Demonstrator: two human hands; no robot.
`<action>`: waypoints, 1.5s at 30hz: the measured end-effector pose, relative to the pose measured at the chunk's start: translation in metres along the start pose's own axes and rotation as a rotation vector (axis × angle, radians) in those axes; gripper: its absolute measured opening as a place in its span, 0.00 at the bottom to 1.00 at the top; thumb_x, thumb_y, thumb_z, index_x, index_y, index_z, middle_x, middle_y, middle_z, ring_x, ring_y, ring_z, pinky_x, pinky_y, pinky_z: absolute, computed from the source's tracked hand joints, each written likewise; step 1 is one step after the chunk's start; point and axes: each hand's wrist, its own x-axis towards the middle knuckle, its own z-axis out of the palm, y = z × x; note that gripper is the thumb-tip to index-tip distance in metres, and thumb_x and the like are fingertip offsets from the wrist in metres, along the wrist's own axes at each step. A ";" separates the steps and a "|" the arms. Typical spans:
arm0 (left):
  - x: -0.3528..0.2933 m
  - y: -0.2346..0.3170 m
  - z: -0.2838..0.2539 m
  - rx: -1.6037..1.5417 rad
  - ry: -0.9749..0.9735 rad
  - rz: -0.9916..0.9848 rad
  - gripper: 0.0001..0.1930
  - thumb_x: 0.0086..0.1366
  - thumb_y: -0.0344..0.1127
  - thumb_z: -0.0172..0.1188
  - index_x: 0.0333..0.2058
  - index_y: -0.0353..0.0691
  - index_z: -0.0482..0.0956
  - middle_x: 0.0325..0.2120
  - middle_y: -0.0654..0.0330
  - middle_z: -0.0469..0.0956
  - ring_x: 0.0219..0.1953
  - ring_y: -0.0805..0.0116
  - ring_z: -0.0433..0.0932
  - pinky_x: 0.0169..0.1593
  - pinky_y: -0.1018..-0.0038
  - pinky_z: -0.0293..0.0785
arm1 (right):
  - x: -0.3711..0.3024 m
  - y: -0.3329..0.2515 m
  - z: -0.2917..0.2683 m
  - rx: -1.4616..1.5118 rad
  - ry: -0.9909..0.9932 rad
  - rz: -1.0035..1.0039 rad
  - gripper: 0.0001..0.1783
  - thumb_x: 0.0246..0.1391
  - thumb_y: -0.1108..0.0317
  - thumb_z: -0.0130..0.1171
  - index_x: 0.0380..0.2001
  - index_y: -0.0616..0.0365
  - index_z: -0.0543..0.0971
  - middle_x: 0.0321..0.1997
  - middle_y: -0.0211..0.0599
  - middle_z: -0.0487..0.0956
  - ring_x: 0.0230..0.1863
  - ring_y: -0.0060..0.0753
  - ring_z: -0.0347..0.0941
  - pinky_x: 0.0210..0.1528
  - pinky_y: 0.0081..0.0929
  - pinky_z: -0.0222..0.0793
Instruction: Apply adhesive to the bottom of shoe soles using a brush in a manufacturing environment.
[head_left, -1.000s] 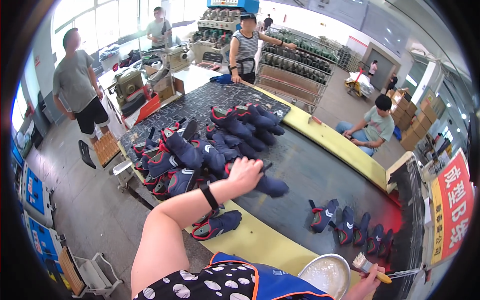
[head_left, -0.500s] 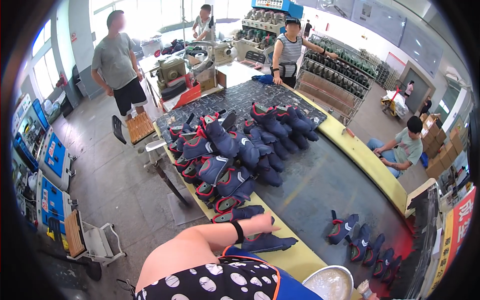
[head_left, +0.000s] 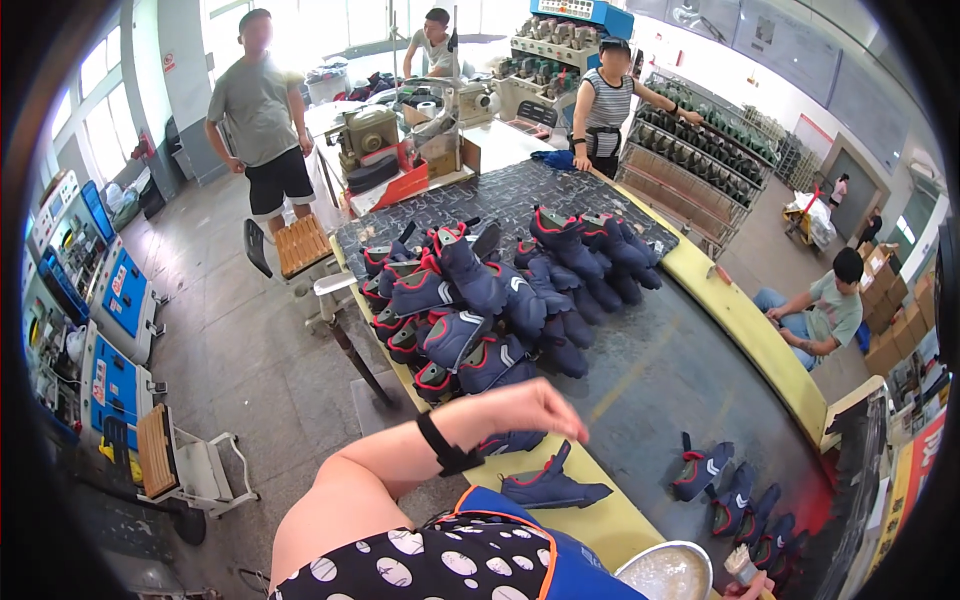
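Watching the head cam from my end: the left hand (head_left: 535, 408) hangs half-curled with nothing in its grip, just above a navy shoe (head_left: 552, 491) lying on the yellow edge of the counter (head_left: 650, 370). The right hand (head_left: 755, 587), partly cut off, grips a brush (head_left: 740, 563) beside a bowl (head_left: 668, 544) of pale stuff. My left wrist partly blocks a second shoe (head_left: 515, 441). A big shoe heap (head_left: 515, 300) crowds the far part, and a short shoe row (head_left: 735, 505) sits right. Past that: a slatted chair (head_left: 302, 247), a loaded rack (head_left: 695, 150). As for writing, there's a red-and-yellow sign (head_left: 905, 490), cropped, plus tiny labels on blue machine panels (head_left: 122, 290).
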 end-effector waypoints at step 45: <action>0.090 -0.100 0.134 -0.087 -0.316 -0.676 0.41 0.55 0.32 0.62 0.67 0.37 0.56 0.56 0.51 0.71 0.55 0.62 0.73 0.58 0.69 0.70 | -0.177 0.137 -0.062 -0.072 0.056 0.724 0.12 0.55 0.65 0.67 0.34 0.64 0.82 0.28 0.36 0.82 0.29 0.25 0.78 0.32 0.24 0.71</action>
